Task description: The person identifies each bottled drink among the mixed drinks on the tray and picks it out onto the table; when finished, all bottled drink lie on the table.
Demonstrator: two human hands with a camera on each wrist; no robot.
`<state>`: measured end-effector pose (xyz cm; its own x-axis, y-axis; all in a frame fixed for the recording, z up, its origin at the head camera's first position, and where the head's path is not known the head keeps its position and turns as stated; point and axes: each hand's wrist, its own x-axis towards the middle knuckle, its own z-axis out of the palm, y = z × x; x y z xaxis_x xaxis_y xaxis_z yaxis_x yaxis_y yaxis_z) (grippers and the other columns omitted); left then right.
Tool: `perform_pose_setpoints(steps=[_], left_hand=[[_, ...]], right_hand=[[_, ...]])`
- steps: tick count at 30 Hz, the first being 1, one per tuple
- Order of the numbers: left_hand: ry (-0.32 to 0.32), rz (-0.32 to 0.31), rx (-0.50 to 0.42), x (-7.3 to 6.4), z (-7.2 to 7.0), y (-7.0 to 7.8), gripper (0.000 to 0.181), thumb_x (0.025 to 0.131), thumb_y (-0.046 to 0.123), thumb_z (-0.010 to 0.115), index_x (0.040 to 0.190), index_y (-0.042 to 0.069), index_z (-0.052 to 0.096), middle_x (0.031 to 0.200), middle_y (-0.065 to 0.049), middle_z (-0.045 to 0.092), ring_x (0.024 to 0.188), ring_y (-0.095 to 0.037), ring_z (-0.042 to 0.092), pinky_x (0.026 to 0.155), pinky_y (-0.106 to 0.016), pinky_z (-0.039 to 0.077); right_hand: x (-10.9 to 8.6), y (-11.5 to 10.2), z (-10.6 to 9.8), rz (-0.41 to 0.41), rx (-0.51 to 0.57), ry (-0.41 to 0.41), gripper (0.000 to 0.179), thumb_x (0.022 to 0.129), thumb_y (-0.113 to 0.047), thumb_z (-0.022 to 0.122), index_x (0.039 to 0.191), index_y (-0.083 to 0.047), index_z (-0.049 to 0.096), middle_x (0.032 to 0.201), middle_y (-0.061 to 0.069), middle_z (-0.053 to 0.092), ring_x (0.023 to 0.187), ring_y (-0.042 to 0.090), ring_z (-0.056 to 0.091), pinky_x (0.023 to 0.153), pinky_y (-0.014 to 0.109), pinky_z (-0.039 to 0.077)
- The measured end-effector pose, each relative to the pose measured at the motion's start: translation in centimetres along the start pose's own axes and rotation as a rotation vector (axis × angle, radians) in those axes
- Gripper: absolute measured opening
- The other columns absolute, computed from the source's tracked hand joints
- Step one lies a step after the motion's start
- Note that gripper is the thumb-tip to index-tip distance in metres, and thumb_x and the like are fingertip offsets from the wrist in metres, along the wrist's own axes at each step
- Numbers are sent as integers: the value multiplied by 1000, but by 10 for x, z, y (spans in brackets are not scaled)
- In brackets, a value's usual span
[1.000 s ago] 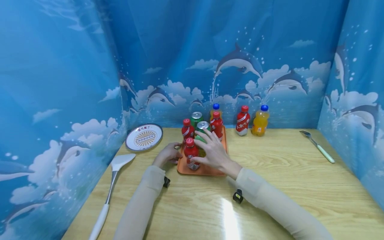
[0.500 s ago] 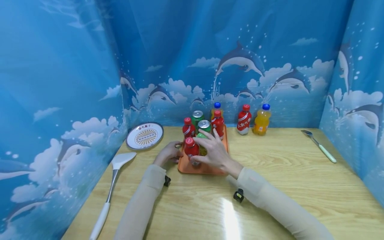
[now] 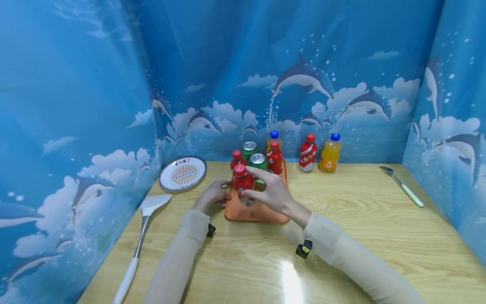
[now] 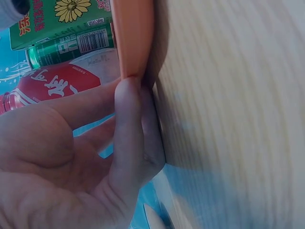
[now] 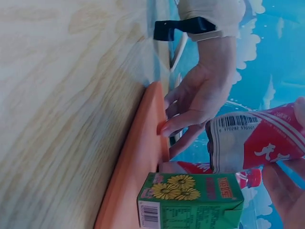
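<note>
Bright blue sheets [image 3: 228, 46] hang at the back and on both sides, with jumping dolphins [image 3: 301, 75], puffy white clouds [image 3: 225, 114] and little white dots [image 3: 19, 199] on them, and the yellow wood counter [image 3: 353, 211] has wavy lines [image 4: 228, 105] and one shiny white patch of light [image 3: 291, 282].

Head view fwd/down; wrist views close-up, both incl. tray [image 3: 262, 213].

Bright, even head view; dimmer, hazier wrist views

White glare streaks the near part of the wooden table [image 3: 243, 270], and the can lids [image 3: 249, 145] glint under light from above; a soft shadow edges the left sleeve [image 3: 171, 266]. Wide-angle stretch pulls at the curtain [image 3: 76, 105] toward the sides. In the left wrist view the orange tray [image 4: 134, 38] casts a dark band on the wood, whose grain looks soft and blurred
</note>
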<state>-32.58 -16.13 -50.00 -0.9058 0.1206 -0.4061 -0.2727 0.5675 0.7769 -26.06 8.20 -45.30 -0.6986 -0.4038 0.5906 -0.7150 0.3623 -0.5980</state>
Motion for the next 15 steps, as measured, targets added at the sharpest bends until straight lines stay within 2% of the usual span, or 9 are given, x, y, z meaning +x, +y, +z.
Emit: perform_pose_setpoints(steps=[5,9,12,15], left_hand=[[-2,3,-22,3,0,-3,71,91,-8,62,158,6,44,88,-8,61,60,-11,59,53,-20,53],[2,-1,-17,5,0,-5,70,91,-7,62,158,6,45,97,-10,63,61,-12,59,54,-20,54],[1,-6,-12,5,0,-5,69,93,-6,62,158,8,44,104,-13,63,62,-12,59,55,-20,54],[0,-6,-16,5,0,-5,69,93,-5,62,159,8,44,106,-14,64,62,-12,59,55,-20,54]], right_hand=[[1,-5,-3,36,67,12,69,87,-19,86,151,-13,59,145,10,68,123,26,71,86,46,66],[1,-7,-5,89,141,-4,68,90,-15,83,153,-12,56,148,11,65,124,28,70,90,50,65],[1,-9,-7,140,214,-16,68,93,-13,80,155,-12,54,151,11,63,124,29,69,98,51,63],[2,-10,-10,194,290,-24,68,95,-12,78,157,-13,51,148,12,64,120,30,68,91,46,66]])
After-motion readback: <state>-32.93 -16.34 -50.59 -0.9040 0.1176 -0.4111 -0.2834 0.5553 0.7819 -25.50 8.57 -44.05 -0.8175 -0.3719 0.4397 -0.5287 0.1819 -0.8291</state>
